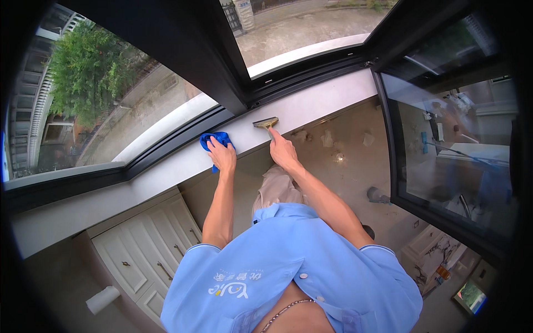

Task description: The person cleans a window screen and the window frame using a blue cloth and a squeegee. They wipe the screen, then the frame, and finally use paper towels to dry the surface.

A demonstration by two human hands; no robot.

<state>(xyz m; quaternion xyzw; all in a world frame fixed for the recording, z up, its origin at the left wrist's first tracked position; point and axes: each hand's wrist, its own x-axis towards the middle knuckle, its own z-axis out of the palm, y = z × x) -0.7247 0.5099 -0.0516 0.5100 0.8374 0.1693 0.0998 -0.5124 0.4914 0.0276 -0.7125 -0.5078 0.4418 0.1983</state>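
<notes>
My left hand (222,156) rests on a bunched blue cloth (220,138), with its fingers curled over it. The cloth lies on the white window sill (329,98), and one corner hangs over the sill's front edge. Just to the right, my right hand (284,150) grips the handle of a small scraper (266,122) with a wide, yellowish head. Its head is over the sill, close to the black window frame (233,93). Whether the blade touches the surface cannot be told.
An open black-framed window sash (385,137) swings inward on the right. White panelled cabinet doors (137,245) stand below the sill at left, near a white roll (103,299). Pale scraps (327,138) and a dark grey object (377,195) lie on the floor (349,175).
</notes>
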